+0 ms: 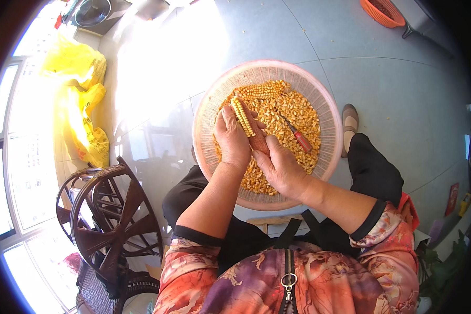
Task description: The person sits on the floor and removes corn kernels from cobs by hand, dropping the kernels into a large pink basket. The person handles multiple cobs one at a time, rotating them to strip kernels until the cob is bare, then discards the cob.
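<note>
Between my two hands is a partly shelled corn cob [260, 140], tilted, with yellow kernels left along its left side and bare reddish core on the right. My left hand [232, 137] wraps its upper part, thumb lying along the kernels. At the lower end my right hand [280, 168] grips the bare core. Below them a round pink plastic basket [329, 108] holds a bed of loose corn kernels [298, 106]. A full corn cob [261, 91] lies on the kernels at the far side. Right of my hands rests a screwdriver [300, 139] with a red handle.
A dark rattan chair [117, 231] stands at the left, near yellow plastic bags [88, 121] by the window. An orange basket [382, 13] sits at the far right. Stray kernels dot the grey tiled floor [388, 90]. Green leaves [441, 267] show at lower right.
</note>
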Available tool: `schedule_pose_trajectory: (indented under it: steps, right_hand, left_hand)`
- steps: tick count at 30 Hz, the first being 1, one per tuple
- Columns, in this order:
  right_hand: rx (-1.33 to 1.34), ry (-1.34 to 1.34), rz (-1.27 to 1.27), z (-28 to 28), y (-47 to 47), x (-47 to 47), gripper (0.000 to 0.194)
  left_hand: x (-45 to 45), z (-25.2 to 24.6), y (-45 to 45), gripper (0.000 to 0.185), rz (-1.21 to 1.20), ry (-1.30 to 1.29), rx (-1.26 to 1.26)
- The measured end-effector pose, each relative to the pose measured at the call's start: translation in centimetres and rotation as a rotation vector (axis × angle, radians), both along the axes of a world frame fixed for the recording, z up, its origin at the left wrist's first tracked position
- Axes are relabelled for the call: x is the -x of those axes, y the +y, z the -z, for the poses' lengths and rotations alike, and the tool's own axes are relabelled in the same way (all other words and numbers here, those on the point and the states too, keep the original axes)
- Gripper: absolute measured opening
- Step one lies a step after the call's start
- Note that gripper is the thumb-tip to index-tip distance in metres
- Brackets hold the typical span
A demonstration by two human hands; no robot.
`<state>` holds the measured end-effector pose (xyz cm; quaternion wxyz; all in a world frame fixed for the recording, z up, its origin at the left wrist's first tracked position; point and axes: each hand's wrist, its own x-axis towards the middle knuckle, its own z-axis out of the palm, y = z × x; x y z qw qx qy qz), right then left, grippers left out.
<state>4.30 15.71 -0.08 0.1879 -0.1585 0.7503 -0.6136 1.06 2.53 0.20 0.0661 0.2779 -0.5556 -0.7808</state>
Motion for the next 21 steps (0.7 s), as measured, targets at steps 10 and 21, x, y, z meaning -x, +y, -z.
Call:
schedule_pose_trajectory:
  steps: [10, 21]
  right_hand:
    - [0.13, -0.281, -0.013, -1.3, 0.2, 1.1, 0.038]
    - [0.019, -0.118, 0.009, -0.1, 0.2, 0.9, 0.044]
  left_hand:
    - [-0.3, -0.5, -0.1, 0.043, 0.116, -0.037, -0.103]
    - [-0.5, 1.8, -0.1, 0.044, 0.055, -0.004, 0.073]
